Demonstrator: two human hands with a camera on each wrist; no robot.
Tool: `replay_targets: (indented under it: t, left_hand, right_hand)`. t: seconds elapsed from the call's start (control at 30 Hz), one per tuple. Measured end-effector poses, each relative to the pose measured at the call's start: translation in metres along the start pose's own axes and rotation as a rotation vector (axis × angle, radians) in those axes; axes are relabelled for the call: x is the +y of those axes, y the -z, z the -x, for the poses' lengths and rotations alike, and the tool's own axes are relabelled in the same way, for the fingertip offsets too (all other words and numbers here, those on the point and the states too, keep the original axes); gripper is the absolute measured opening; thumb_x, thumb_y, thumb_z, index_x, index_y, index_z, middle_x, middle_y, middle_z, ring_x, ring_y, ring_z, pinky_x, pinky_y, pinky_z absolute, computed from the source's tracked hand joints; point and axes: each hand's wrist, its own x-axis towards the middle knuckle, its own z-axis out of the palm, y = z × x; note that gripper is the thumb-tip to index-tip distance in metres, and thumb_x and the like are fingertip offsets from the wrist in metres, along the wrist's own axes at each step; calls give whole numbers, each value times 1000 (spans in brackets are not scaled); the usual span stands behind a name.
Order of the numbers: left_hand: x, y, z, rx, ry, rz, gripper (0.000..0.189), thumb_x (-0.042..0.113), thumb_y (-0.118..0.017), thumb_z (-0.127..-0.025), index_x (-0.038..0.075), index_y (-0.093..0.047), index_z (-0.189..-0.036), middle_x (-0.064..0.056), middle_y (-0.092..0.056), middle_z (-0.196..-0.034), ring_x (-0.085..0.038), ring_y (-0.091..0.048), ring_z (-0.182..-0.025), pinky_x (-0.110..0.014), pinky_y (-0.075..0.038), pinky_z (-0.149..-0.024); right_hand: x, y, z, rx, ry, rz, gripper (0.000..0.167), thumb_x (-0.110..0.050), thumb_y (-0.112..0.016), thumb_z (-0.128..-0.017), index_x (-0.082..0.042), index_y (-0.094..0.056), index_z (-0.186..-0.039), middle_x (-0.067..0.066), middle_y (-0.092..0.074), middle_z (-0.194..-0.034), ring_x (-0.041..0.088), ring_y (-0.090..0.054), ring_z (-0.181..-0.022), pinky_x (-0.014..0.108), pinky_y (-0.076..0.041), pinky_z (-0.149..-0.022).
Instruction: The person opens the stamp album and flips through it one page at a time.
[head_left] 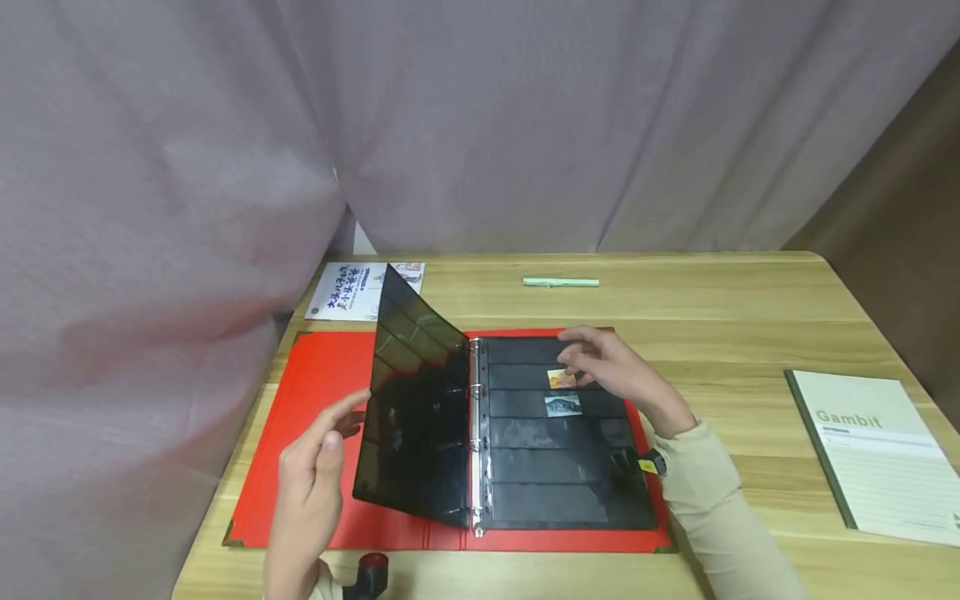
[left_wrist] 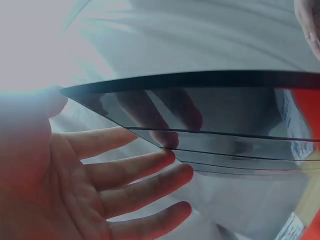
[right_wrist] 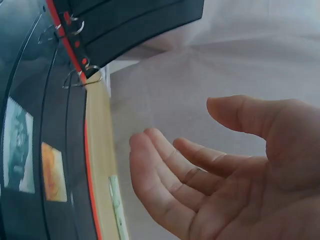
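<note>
A red ring-bound stamp album (head_left: 300,433) lies spread on the table. One black pocket page (head_left: 412,417) stands tilted up from the rings, and my left hand (head_left: 311,467) touches its outer edge with straight fingers. In the left wrist view, the fingers (left_wrist: 145,190) extend along that page's edge. The black page on the right (head_left: 540,462) holds an orange stamp (head_left: 560,379) and a grey-green stamp (head_left: 562,406) in its strips. Over the upper part of that page hovers my right hand (head_left: 615,375), fingers loosely bent, with nothing in its grasp in the right wrist view.
A booklet with blue lettering (head_left: 341,292) lies at the back left, partly behind the raised page. A light green pen (head_left: 561,282) rests beyond the album. Far right is a notebook marked Gambit (head_left: 877,450). Grey curtains (head_left: 480,125) hang behind the table.
</note>
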Motion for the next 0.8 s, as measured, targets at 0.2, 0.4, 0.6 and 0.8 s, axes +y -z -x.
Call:
replay_targets:
  t: [0.2,0.4,0.6,0.8]
  left_hand:
    - [-3,12,9,-10,45,-36,44,-5,-41,-101,5,-61,-138,-12,-68,-127,-14,-66,-105,-18,-47,-93]
    - [-8,22,14,-12,92,-48,46,-2,-37,-103,8,-60,-141,-11,-66,-129,-12,-63,-108,-17,-45,-93]
    - [-15,28,18,-15,185,-88,44,1,-39,-103,9,-60,-140,-12,-63,-131,-11,-60,-108,-16,-43,-92]
    - [-23,31,21,-30,254,-145,39,5,-44,-104,6,-59,-140,-11,-61,-136,-5,-54,-116,-11,-37,-95]
  right_hand:
    - [14,1,-6,49,13,87,43,-6,-56,-102,15,-46,-138,31,-60,-124,42,-59,-114,53,-49,-96]
    - [26,0,-7,61,-19,128,43,-8,-57,-103,14,-47,-138,30,-60,-126,41,-57,-119,56,-43,-104]
    - [36,1,-5,62,-6,218,44,-7,-57,-102,17,-46,-137,31,-61,-125,45,-58,-119,58,-46,-101]
    - [45,3,-5,68,-29,277,48,-10,-60,-101,17,-45,-139,35,-55,-135,49,-50,-128,60,-43,-103]
